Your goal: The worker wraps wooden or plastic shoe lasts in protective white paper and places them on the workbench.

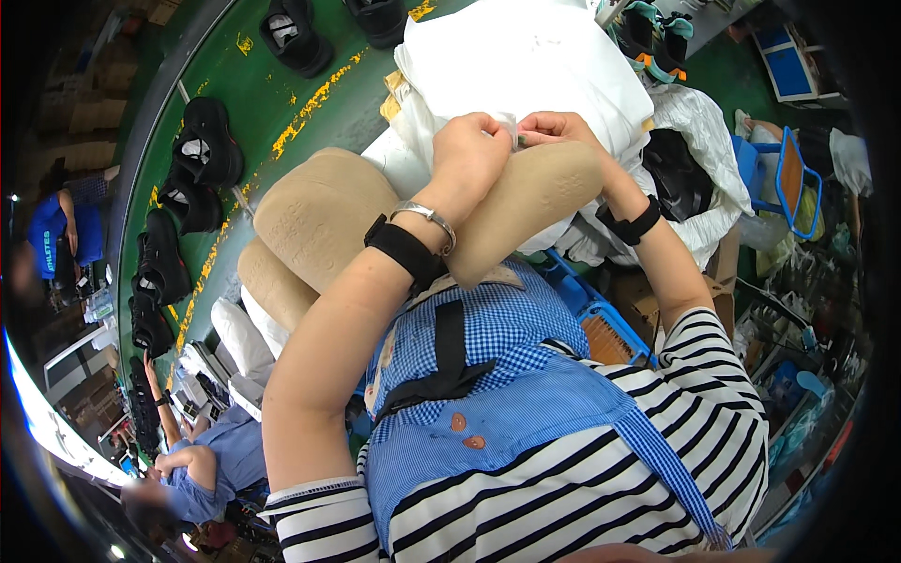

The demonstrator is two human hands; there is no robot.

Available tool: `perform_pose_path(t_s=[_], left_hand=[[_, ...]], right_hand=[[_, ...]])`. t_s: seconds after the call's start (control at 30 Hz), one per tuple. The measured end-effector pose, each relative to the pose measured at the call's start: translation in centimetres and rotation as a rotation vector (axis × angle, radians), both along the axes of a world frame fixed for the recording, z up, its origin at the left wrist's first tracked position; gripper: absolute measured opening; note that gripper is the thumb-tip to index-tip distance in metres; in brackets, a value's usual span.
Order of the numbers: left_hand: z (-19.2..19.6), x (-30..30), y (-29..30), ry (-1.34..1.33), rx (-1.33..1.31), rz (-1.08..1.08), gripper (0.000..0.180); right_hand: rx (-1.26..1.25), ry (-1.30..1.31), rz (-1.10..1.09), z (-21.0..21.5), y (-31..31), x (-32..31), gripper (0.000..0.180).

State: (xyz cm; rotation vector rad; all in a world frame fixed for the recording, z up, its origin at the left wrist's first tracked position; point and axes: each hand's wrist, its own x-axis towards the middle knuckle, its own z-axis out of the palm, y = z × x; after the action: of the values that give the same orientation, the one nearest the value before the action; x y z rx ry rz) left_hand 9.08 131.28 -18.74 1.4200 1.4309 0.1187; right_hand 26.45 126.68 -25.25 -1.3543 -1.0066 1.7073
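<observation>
Left hand [469, 155] and right hand [554, 127] pinch white tissue paper [526, 66] at twelve o'clock above tan boot [526, 202]; a hard tug could tear it.

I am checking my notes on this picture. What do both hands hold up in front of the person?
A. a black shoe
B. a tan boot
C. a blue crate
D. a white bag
B: the left hand and right hand meet at the sole edge of a tan boot.
</observation>
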Motion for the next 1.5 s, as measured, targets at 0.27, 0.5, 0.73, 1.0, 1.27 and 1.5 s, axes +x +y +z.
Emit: perform_pose_path(t_s=[0.27,0.5,0.73,1.0,1.27,1.5], left_hand=[[-0.1,0.4,-0.1,-0.049,-0.008,0.025,0.017],[-0.7,0.6,-0.3,-0.013,-0.021,0.040,0.011],[-1.3,0.4,-1.2,-0.025,-0.179,0.072,0.020],[6.6,-0.4,-2.5,-0.451,-0.525,0.201,0.053],[10.9,-4.3,-3.6,-0.626,-0.394,-0.058,0.056],[10.9,-6.7,-1.2,-0.516,-0.359,0.133,0.060]], right_hand=[[0.005,0.097,-0.002,-0.2,-0.1,0.1,0.014],[-0.014,0.065,-0.051,-0.7,-0.1,0.7,0.010],[-0.016,0.278,-0.306,-1.0,2.0,2.2,0.013],[0.341,-0.175,-0.097,5.8,6.4,2.0,0.018],[0.687,-0.784,-0.080,5.1,10.4,1.3,0.016],[0.428,-0.832,0.136,-9.5,4.4,2.9,0.016]])
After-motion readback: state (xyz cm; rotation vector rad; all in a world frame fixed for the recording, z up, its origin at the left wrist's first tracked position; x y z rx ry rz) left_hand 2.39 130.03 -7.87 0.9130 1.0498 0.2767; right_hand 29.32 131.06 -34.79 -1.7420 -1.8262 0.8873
